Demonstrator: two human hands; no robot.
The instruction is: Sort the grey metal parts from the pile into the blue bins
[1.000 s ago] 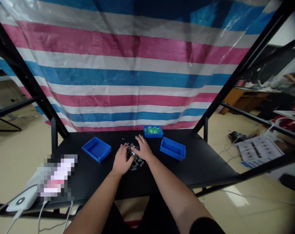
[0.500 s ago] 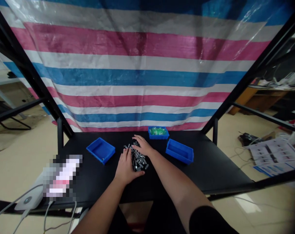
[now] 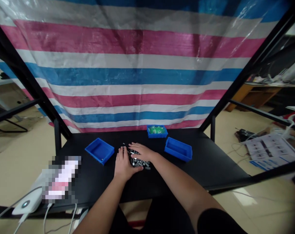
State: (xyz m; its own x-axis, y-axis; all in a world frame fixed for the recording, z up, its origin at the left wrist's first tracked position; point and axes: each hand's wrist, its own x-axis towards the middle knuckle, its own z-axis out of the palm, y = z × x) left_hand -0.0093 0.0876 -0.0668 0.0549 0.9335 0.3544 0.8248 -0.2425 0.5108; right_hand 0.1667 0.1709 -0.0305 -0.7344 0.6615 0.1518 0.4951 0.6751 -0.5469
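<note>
A heap of small grey and black cylindrical parts (image 3: 139, 163) lies on the black tabletop (image 3: 98, 182), partly covered by my hands. Along the left side of the heap rests my left hand (image 3: 123, 165), fingers stretched forward and thumb out to the right. My right hand (image 3: 142, 152) lies flat over the top of the heap, its fingers pointing left and spread a little. Neither hand grips a part that I can see. To the left is a blue bin (image 3: 100, 151) with a tiny piece in its near corner.
At the back stands a blue bin (image 3: 157, 134) holding green and clear pieces. Another blue bin (image 3: 178, 150) sits to the right. A white device (image 3: 27, 204) with cables and a blurred-out screen (image 3: 63, 178) lie at the left edge. Black frame posts flank a striped sheet (image 3: 137, 78).
My right hand has moved slightly down and over the heap, covering more of it. My left hand stays beside it with small shifts. The whole view has moved a little.
</note>
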